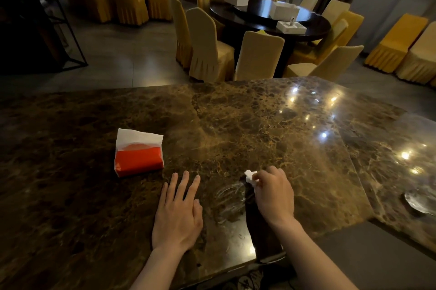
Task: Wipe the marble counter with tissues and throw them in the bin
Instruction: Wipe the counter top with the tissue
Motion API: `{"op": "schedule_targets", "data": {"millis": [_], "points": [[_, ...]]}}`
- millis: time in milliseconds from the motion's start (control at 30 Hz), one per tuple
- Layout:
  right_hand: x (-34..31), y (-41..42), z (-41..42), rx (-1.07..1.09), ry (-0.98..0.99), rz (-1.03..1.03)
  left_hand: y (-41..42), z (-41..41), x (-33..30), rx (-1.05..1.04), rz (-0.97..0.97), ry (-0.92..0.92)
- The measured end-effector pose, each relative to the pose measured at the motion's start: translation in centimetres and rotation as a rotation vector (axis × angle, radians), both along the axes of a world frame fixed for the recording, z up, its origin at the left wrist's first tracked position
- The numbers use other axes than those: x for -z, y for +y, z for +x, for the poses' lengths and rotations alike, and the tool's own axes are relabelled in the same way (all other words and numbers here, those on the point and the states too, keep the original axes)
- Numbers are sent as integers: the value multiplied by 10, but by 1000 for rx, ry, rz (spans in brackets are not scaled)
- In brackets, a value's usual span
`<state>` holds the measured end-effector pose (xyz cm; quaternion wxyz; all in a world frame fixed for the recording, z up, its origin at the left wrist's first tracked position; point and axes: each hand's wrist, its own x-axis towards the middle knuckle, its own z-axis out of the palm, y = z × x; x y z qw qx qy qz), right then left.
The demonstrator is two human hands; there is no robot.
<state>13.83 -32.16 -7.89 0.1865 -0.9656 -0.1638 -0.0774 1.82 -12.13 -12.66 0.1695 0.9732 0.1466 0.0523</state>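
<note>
The brown marble counter (236, 119) fills the lower half of the head view. My right hand (274, 193) is closed around a crumpled white tissue (250, 177) and presses it onto the counter near the front edge. A smeared wet patch (230, 197) lies just left of that hand. My left hand (178, 211) rests flat on the marble with fingers spread, holding nothing. A red tissue pack (138, 156) with a white sheet sticking up sits on the counter to the left, beyond my left hand. No bin is in view.
Beyond the counter stands a dark round dining table (266, 15) with white boxes, ringed by yellow covered chairs (207, 46). More chairs line the right wall (401, 44). A glass dish (420, 200) sits at the counter's right. A black metal frame (68, 30) stands at left.
</note>
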Motion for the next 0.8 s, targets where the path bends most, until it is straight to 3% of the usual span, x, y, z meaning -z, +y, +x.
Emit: {"op": "schedule_targets", "data": {"millis": [200,333,567,800], "points": [[14,-1,-11,-148,50,-150,-1,-1,2,-7,27,15],[6,17,-20,-171,44,-98,-1,1,1,-8,41,25],[6,37,-54,-444,78,-21,1,1,-1,0,38,50],[4,-6,-3,17,76,-29,1,-1,1,10,18,18]]}}
